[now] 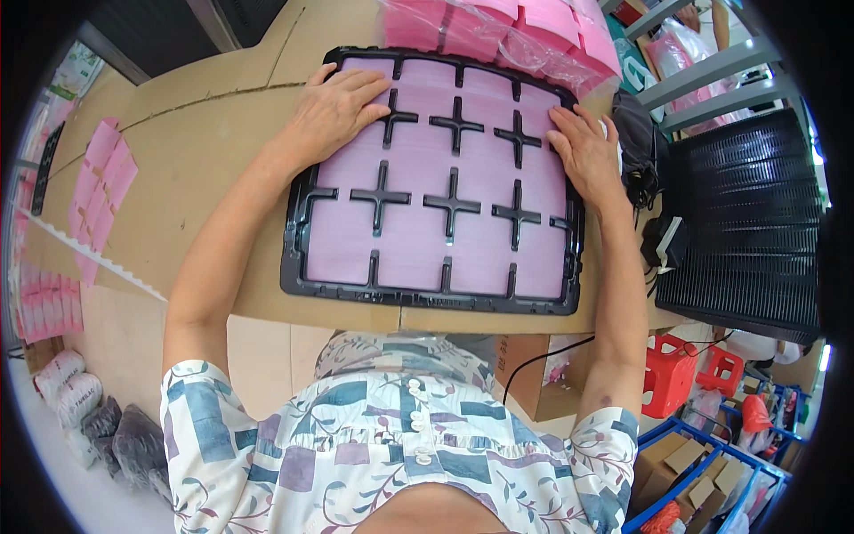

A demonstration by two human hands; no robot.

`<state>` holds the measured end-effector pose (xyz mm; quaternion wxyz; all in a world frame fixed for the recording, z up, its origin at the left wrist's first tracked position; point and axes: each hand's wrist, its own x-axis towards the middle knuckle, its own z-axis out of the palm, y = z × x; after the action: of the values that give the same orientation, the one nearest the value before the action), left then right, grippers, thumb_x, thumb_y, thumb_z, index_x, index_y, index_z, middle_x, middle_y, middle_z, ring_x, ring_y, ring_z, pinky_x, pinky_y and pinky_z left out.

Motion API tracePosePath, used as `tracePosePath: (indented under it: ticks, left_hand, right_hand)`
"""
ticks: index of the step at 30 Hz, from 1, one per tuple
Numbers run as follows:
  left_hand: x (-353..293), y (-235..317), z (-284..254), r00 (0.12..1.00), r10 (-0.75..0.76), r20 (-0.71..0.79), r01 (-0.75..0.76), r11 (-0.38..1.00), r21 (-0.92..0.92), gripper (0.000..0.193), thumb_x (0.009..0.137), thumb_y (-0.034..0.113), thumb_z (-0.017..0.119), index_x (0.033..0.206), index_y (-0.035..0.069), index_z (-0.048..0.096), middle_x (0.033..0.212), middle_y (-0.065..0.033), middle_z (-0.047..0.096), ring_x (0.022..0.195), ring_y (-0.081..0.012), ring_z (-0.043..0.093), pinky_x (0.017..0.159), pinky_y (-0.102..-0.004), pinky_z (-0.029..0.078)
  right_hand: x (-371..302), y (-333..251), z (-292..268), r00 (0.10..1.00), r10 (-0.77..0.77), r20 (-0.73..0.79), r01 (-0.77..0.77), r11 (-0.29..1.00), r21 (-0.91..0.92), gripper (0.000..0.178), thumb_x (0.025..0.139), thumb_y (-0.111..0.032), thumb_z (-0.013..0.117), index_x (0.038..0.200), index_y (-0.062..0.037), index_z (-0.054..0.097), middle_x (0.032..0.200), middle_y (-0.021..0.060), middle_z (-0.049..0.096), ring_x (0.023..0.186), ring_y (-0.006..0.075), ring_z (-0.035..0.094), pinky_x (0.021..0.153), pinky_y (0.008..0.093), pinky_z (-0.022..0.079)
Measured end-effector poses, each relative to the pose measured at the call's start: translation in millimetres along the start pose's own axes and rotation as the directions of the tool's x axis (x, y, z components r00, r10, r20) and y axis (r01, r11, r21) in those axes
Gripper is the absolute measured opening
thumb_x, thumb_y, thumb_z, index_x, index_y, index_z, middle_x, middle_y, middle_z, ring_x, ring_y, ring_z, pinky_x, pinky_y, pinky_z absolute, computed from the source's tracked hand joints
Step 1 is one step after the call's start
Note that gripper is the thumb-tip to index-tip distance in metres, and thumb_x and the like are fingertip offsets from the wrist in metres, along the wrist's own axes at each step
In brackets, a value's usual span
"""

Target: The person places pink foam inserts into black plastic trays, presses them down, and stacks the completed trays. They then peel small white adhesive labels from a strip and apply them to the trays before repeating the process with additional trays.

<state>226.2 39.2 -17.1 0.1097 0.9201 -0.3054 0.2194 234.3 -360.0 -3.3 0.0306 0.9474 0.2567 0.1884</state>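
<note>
A black plastic tray point(427, 301) lies in front of me on the cardboard-covered table, with raised cross-shaped dividers. Between the dividers rests a pale pink-purple sheet point(418, 249), cut so that the black crosses come through it. My left hand point(336, 109) is laid flat at the tray's far left corner, fingers stretched over the sheet. On the far right side, my right hand point(587, 151) presses its spread fingers on the sheet's edge and the tray's rim. Neither hand grips anything.
Pink slotted sheets in clear plastic point(551, 36) lie behind the tray. Another pink cut sheet point(102, 191) is on the table's left. Black ribbed trays point(738, 231) stand at the right, beside a black cable plug point(663, 242). Red stools point(667, 374) are below right.
</note>
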Motion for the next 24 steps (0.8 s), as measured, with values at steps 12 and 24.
tracePosePath:
  ticks: [12,24]
  left_hand:
    - [-107,53,-71,0.784,-0.603,0.149,0.621,0.757,-0.206,0.050,0.087,0.045,0.067,0.105,-0.002,0.068,0.097,-0.0202,0.066,0.096,-0.0351,0.061,0.087,-0.0446,0.047]
    - [-101,53,-84,0.632,-0.721,0.286,0.699,0.370,-0.611,0.053,0.083,0.033,0.073,0.114,-0.009,0.062,0.099,-0.0187,0.068,0.089,-0.0240,0.068,0.080,-0.0360,0.055]
  right_hand:
    - [-108,-140,-112,0.979,-0.192,0.061,0.153,0.906,0.395,0.042,0.082,-0.028,0.074,0.117,-0.0063,0.066,0.117,0.0095,0.067,0.114,0.0292,0.060,0.109,0.0516,0.036]
    - [-113,-171,-109,0.974,-0.116,-0.194,0.196,0.864,0.464,0.032,0.074,-0.016,0.079,0.102,-0.0031,0.070,0.092,0.0101,0.058,0.088,0.0300,0.056,0.079,0.0415,0.043]
